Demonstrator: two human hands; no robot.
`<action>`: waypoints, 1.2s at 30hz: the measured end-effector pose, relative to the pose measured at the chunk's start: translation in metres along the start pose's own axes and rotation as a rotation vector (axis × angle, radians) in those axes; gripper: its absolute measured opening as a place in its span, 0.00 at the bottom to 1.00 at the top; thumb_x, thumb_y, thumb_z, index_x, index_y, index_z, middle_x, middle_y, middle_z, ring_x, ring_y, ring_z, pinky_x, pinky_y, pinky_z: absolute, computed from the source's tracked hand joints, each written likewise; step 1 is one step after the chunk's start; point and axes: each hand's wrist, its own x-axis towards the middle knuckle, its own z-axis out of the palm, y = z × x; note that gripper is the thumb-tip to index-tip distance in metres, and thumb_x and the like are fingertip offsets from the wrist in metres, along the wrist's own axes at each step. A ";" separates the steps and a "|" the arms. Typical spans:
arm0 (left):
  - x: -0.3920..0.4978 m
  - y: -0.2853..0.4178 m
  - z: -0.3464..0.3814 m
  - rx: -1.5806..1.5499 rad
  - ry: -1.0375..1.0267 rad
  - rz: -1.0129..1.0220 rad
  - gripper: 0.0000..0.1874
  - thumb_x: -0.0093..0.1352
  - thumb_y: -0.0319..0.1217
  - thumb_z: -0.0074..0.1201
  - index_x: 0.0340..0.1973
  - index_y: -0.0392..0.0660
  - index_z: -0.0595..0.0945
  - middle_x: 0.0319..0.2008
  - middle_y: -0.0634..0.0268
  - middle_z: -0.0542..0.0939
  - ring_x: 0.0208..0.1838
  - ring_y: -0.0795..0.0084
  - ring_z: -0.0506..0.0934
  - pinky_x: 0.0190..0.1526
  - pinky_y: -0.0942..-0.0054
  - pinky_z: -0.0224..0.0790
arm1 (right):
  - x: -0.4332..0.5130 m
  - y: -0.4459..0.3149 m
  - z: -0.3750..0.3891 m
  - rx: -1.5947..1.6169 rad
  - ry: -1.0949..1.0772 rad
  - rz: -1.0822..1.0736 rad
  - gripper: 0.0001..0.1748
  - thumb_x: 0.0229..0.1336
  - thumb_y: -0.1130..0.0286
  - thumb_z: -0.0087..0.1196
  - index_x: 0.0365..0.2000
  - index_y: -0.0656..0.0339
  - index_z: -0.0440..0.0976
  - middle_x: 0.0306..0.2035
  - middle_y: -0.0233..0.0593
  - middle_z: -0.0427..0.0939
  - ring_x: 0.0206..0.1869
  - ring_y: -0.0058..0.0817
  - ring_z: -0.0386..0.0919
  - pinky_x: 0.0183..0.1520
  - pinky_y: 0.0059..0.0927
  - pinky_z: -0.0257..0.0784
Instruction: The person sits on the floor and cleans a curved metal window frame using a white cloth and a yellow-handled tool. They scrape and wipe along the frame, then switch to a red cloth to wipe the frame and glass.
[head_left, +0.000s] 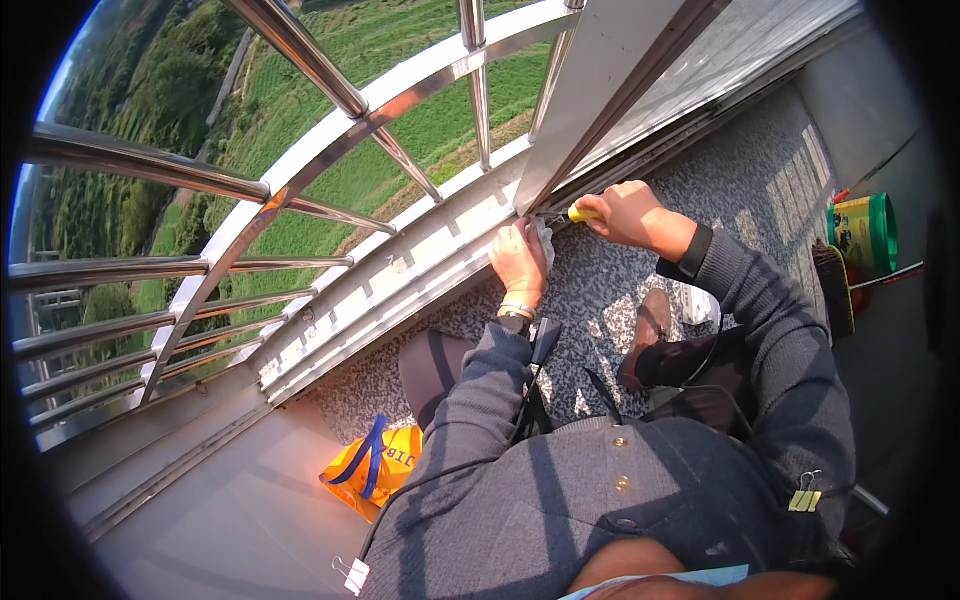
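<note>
My right hand (630, 214) grips the yellow handle (582, 213) of a small hand tool. Its working end points at the foot of the sliding window's frame (585, 120); I cannot tell what kind of tip it has. Close beside it, my left hand (519, 256) pinches a crumpled white cloth or tissue (543, 238) against the metal window track (465, 274). The fingertips partly hide the corner where frame and track meet. Tool tip and cloth are a short way apart.
Stainless-steel railing bars (315, 64) stand outside the window opening. An orange bag (379, 465) with blue handles lies at lower left. At right are a green-rimmed bucket (862, 232) and a brush (832, 289). A white packet (699, 305) rests on the speckled floor (585, 300) near my shoe.
</note>
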 end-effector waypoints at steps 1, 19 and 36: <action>-0.002 0.001 -0.002 0.015 -0.011 0.018 0.16 0.61 0.38 0.61 0.44 0.49 0.81 0.39 0.60 0.76 0.46 0.56 0.74 0.47 0.56 0.63 | 0.005 0.001 -0.003 -0.004 -0.027 -0.004 0.16 0.57 0.56 0.55 0.45 0.44 0.78 0.34 0.39 0.83 0.40 0.40 0.82 0.44 0.41 0.76; -0.013 0.003 0.000 0.114 0.056 0.098 0.16 0.60 0.32 0.59 0.45 0.52 0.80 0.41 0.62 0.76 0.48 0.56 0.73 0.49 0.54 0.61 | 0.038 0.100 -0.011 0.032 -0.145 -0.094 0.21 0.53 0.55 0.58 0.47 0.47 0.79 0.37 0.42 0.83 0.42 0.42 0.81 0.46 0.40 0.75; -0.013 0.036 0.016 0.075 0.129 0.083 0.12 0.63 0.26 0.50 0.41 0.49 0.81 0.38 0.64 0.78 0.45 0.58 0.75 0.46 0.58 0.62 | -0.010 0.249 -0.023 -0.111 -0.143 0.257 0.21 0.53 0.58 0.57 0.49 0.44 0.77 0.45 0.36 0.82 0.51 0.37 0.79 0.53 0.39 0.73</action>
